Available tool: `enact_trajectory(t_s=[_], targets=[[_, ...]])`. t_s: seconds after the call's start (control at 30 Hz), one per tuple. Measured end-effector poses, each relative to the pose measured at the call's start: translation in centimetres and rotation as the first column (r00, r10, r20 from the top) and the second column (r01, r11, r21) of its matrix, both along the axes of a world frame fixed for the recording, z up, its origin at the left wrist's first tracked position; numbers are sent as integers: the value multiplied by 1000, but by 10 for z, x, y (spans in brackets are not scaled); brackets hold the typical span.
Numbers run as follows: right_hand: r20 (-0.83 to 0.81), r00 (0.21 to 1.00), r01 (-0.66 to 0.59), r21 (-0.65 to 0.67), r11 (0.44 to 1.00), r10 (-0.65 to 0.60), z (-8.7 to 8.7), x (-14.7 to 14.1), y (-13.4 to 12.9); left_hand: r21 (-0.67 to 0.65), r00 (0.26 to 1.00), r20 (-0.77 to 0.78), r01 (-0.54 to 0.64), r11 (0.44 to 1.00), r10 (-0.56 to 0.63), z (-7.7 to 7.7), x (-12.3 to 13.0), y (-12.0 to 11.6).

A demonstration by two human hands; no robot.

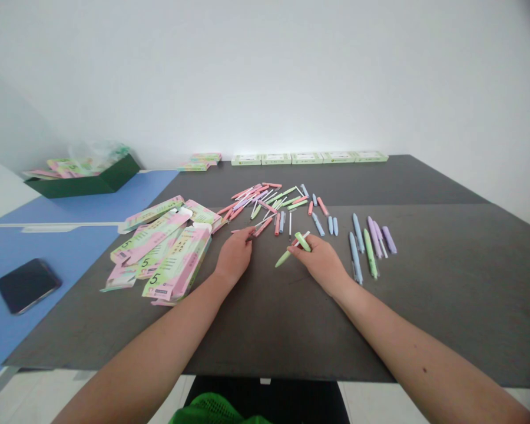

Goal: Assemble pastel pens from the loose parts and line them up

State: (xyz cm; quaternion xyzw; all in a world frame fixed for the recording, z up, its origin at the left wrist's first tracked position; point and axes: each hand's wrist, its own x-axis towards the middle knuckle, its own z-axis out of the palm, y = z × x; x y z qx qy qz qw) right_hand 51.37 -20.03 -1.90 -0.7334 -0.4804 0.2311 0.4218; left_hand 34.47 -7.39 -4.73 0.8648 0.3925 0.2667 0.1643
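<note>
Head view. Right hand (320, 259): thumb and fingers closed on green parts, a pointed barrel (282, 259) slanting down to the left and a short green tube (302, 241) lying across the fingers. A slim white stick (307, 234), probably a refill, shows beside the tube; whether it sits inside anything, can't tell. All held in front of the wearer, just nearer than the pile of parts (247, 197), over the dark table (269, 330).

Left hand (235, 254): at the pile's near edge, fingertips drawn together by a thin refill (264, 221) and a red tube (263, 227). Touching, it seems; pinched or not, can't tell.

Handling of the loose parts, as I judge it: hold the barrel lightly near its middle, line up slim pieces along its axis before pushing, match colour to colour. Lift from the pile's edge, one piece at a time, since the parts overlap and could roll. Too many parts in one grip may slip.

Pose: forearms come in from the lower corners, converging. Left palm down, wrist fairly straight, fingers reaching forward. Right hand turned inward, fingers toward the left, thumb side nearer the body; hands well apart.
</note>
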Motion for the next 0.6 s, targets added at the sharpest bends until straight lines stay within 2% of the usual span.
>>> enact_trajectory(t_s=[0.07,0.17,0.23,0.3,0.33,0.37,0.43,0.47,0.5,0.53,0.6], targets=[[-8,1000,-2,7,1000,2,-1,0,0,53,999,36,-1,999,-1,4,-2,1],[-68,997,29,44,999,-25,-4,0,0,80,977,202,-82,993,65,13,-5,-2],[-152,987,70,98,993,-55,-6,-1,1,-54,935,328,-127,990,138,17,-6,-10],[-269,961,116,158,981,-71,-8,-2,2,-312,895,406,-53,949,184,18,-3,-24],[-335,939,137,181,974,-69,-9,-3,2,-454,882,430,27,891,192,18,0,-33],[-404,913,155,200,967,-63,-10,-5,2,-583,859,472,135,801,199,17,4,-42],[-530,847,180,224,958,-35,-11,-9,2,-756,797,557,369,540,235,16,13,-59],[-581,813,184,228,956,-18,-12,-11,2,-779,760,593,457,429,267,16,18,-66],[-625,781,183,230,956,1,-12,-14,2,-772,714,628,523,361,309,16,22,-72],[-660,751,175,232,957,22,-13,-16,1,-756,667,655,570,323,357,16,25,-75],[-706,705,149,235,960,63,-14,-22,1,-725,585,682,620,300,439,15,29,-77]])
